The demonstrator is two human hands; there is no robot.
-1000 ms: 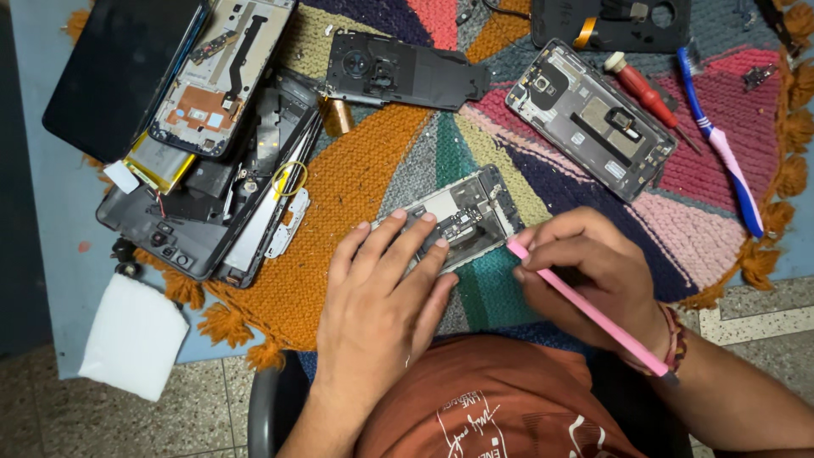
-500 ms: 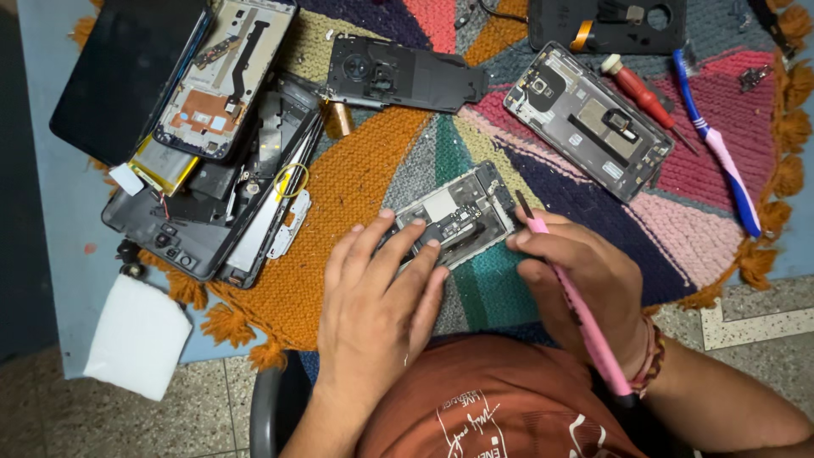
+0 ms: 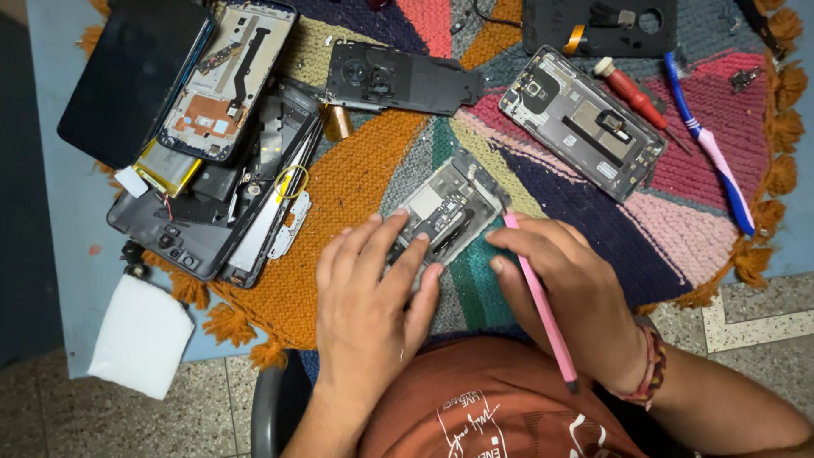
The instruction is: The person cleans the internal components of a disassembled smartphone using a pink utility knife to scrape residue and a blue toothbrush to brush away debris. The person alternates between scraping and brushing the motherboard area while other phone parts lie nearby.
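I see the woven mat running off the top edge, its far parts cut off. On it, near me, lies the opened phone body, its lower end hidden under my left hand, which lies flat with fingers spread, pressing it down. My right hand pinches the pink tool, its tip at the phone's edge.

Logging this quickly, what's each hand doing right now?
Left hand: open, fingers spread flat on the opened phone.
Right hand: closed on the pink tool, tip at the phone's edge.
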